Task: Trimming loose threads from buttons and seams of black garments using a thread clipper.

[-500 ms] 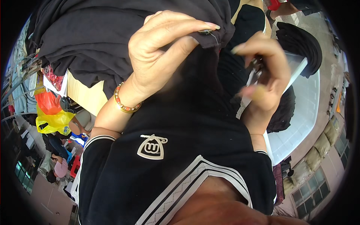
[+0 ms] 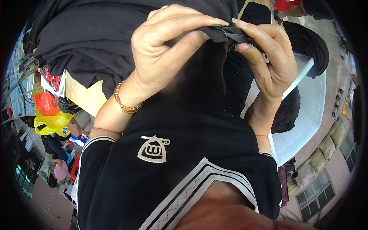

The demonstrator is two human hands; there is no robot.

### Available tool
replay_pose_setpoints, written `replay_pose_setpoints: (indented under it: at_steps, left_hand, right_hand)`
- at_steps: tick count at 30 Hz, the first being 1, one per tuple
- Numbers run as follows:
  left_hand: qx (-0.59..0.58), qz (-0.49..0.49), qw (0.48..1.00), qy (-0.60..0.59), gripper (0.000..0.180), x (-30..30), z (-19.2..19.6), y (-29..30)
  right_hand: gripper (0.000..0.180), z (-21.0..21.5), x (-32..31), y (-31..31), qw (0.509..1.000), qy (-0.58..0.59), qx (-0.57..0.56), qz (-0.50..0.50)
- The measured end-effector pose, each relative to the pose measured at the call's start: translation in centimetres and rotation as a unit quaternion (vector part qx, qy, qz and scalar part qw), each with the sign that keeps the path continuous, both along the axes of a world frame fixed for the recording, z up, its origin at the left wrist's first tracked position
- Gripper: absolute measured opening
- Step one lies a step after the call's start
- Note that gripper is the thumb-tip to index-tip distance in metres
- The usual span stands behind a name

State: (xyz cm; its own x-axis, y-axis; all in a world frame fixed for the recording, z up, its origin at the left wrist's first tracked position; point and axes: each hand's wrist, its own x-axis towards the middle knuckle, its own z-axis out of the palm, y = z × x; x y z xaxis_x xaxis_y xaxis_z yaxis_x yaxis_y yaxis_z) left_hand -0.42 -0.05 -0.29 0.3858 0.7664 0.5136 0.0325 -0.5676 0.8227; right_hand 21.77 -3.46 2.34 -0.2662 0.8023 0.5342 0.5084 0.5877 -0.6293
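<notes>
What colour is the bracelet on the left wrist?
Gold with red-orange beads; the bracelet shows clearly in the head view.

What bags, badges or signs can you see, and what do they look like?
Badge: on the chest of the black shirt, cream, pouch-shaped.
Plastic bag: far left, yellow, crumpled.
Plastic bag: just above the yellow one, orange.
No screens or signs are clear enough to tell.

Black short-sleeved top (image 2: 184, 153), white striped trim edging collar and sleeve cuffs, a white pouch-shaped emblem (image 2: 153, 149) on the chest, and a gold-and-coral beaded bracelet (image 2: 124, 103) circling the left wrist.
</notes>
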Motion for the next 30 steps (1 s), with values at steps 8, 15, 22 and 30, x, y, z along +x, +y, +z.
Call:
replay_pose_setpoints:
  at_steps: [8,15,22,30]
  left_hand:
    - [0.027,0.034,0.998,-0.039,0.023,0.7,0.0,0.1]
    - [0.05,0.048,0.998,-0.006,0.024,0.7,-0.1,0.1]
    - [0.087,0.029,0.995,0.036,0.022,0.1,0.1,0.3]
    - [0.207,0.104,0.966,0.114,0.03,-0.2,0.4,-0.3]
  right_hand:
    - [0.034,-0.4,0.1,0.1,1.0,-0.01,0.017,0.011]
    - [0.037,-0.4,0.5,0.0,0.999,-0.036,0.038,0.005]
    - [0.041,-2.0,0.2,1.5,0.989,0.007,0.149,0.02]
    - [0.035,-2.8,0.0,0.7,0.992,0.09,0.081,0.039]
